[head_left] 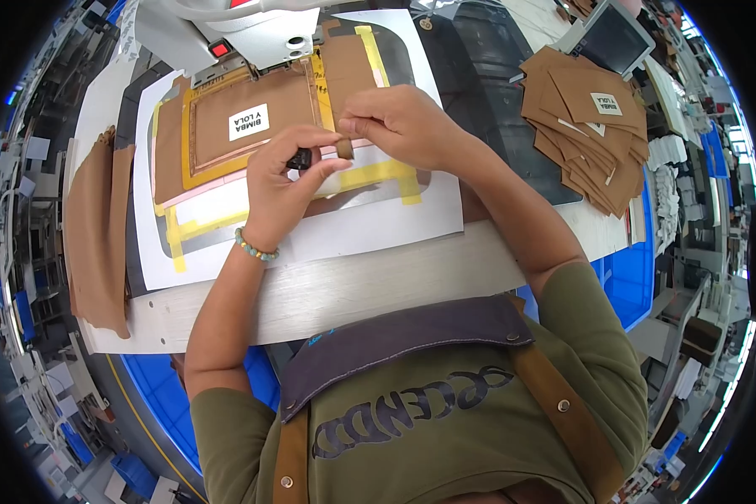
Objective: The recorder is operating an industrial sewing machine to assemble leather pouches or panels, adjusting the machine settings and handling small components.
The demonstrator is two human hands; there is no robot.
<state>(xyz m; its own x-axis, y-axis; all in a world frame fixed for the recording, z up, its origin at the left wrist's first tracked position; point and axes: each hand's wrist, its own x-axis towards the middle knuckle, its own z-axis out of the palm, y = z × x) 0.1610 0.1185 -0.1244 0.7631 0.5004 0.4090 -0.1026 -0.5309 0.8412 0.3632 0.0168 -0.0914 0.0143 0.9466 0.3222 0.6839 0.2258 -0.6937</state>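
Note:
My left hand (284, 175), a beaded bracelet at its wrist, holds a small brown roll-shaped piece (344, 149) between thumb and fingertips. A small black object (300, 159) shows inside its curled fingers; its kind is unclear. Just right of the brown piece, my right hand (399, 126) is closed in a pinch, and what its fingertips hold is too small to make out. Both hands hover over a brown panel (214, 139) with a white printed label (248, 123), set in a yellow frame (218, 178) under the white machine head (269, 38).
Yellow tape (370, 174) edges the template on a white sheet (378, 227). Folded brown material (101, 235) drapes over the table's left side. At right lie a pile of brown pieces (584, 126) and a small screen (606, 40). Blue bins (626, 281) sit below the table edge.

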